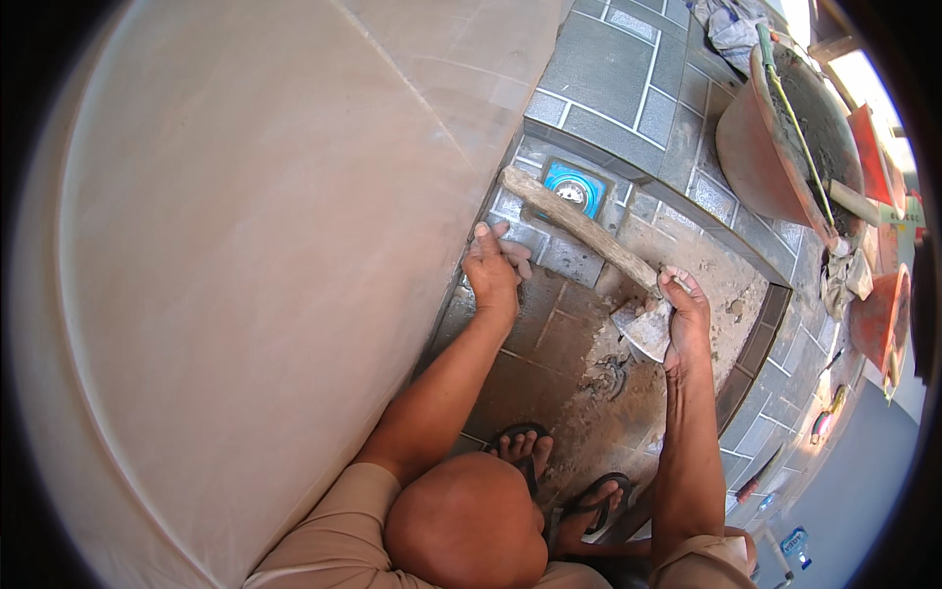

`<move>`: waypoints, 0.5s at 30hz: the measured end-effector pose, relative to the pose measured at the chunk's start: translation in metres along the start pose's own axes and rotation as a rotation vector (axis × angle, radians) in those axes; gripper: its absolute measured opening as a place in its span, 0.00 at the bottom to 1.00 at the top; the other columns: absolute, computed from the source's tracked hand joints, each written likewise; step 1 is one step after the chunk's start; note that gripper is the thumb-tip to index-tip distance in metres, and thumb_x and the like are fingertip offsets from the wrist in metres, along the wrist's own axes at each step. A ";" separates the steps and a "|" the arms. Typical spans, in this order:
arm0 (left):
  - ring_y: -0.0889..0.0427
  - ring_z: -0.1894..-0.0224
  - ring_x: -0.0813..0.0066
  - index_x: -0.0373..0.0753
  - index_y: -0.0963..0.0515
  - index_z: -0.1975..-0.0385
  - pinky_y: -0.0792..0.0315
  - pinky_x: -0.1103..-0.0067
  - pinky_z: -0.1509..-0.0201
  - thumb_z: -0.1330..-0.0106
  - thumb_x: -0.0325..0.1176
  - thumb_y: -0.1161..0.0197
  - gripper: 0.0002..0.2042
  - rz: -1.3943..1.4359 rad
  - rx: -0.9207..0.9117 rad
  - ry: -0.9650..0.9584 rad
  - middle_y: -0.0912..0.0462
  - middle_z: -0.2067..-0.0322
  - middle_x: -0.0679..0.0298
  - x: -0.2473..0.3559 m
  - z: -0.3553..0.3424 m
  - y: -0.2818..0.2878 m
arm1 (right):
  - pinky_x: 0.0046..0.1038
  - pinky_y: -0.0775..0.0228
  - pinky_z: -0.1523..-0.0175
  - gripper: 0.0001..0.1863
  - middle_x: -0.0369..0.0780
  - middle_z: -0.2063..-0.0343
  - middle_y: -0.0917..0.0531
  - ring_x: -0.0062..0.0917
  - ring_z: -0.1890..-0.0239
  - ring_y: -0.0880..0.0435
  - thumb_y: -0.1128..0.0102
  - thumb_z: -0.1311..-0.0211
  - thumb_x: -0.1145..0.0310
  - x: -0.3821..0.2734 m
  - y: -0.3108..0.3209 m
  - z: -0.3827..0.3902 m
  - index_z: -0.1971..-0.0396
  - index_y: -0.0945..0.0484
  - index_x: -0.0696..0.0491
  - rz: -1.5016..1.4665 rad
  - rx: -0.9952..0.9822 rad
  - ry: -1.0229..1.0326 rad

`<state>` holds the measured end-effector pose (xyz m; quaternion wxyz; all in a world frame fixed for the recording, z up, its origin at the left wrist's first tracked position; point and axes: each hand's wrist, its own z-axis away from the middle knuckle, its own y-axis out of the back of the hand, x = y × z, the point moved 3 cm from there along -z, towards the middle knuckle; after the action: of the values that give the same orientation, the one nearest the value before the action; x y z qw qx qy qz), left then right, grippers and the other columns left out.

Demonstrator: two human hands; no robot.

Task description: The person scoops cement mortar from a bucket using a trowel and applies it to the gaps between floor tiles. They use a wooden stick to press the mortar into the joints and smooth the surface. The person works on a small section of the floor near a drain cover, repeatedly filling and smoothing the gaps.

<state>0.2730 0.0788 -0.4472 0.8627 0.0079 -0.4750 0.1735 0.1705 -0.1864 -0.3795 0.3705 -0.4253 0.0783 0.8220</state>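
My right hand (684,312) grips a hatchet near its head, where the wooden handle (579,226) meets the pale, mortar-smeared blade (645,332). The handle slants up and left, its butt end close to the wall. Just beyond it, a blue square floor drain (572,193) is set among grey tiles. Beside the base of the wall, my left hand (496,270) is held low over the tiles, thumb raised and fingers stretched apart, with no tool in it. Whether its fingertips touch the floor or the wall is unclear.
A smooth beige wall (275,245) fills the left side. A raised tiled step (628,79) borders the recessed floor. At right stand a large tub of wet mortar (736,133) and smaller orange buckets (876,314). Hand tools (760,476) lie on tiles at lower right.
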 end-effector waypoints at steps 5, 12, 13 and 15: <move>0.27 0.84 0.78 0.25 0.26 0.42 0.39 0.81 0.82 0.17 0.61 0.55 0.36 -0.001 -0.009 0.004 0.17 0.78 0.61 0.000 0.001 0.000 | 0.30 0.20 0.70 0.09 0.39 0.67 0.15 0.24 0.76 0.19 0.32 0.31 0.74 -0.010 -0.001 0.003 0.55 0.18 0.57 -0.083 0.036 -0.027; 0.28 0.85 0.78 0.27 0.26 0.43 0.38 0.81 0.82 0.18 0.61 0.54 0.35 0.018 0.006 0.005 0.18 0.79 0.61 -0.001 -0.001 0.001 | 0.27 0.21 0.71 0.09 0.37 0.67 0.15 0.22 0.77 0.19 0.32 0.31 0.73 -0.010 -0.019 -0.004 0.54 0.18 0.56 -0.060 0.023 -0.014; 0.28 0.85 0.78 0.28 0.26 0.43 0.38 0.81 0.83 0.18 0.62 0.53 0.34 0.021 0.009 0.021 0.19 0.78 0.61 -0.001 -0.002 0.002 | 0.27 0.22 0.72 0.09 0.37 0.67 0.15 0.22 0.77 0.19 0.32 0.31 0.73 -0.008 -0.013 -0.005 0.54 0.18 0.55 -0.084 0.036 -0.007; 0.27 0.85 0.79 0.27 0.25 0.42 0.39 0.81 0.82 0.17 0.60 0.54 0.34 0.015 0.001 0.013 0.17 0.78 0.61 -0.001 0.000 0.000 | 0.26 0.22 0.72 0.09 0.37 0.67 0.15 0.22 0.77 0.19 0.32 0.31 0.73 -0.010 -0.015 -0.005 0.54 0.18 0.55 -0.101 0.036 -0.008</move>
<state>0.2724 0.0790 -0.4478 0.8644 0.0036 -0.4693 0.1803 0.1870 -0.1831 -0.3724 0.4193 -0.4187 0.0701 0.8025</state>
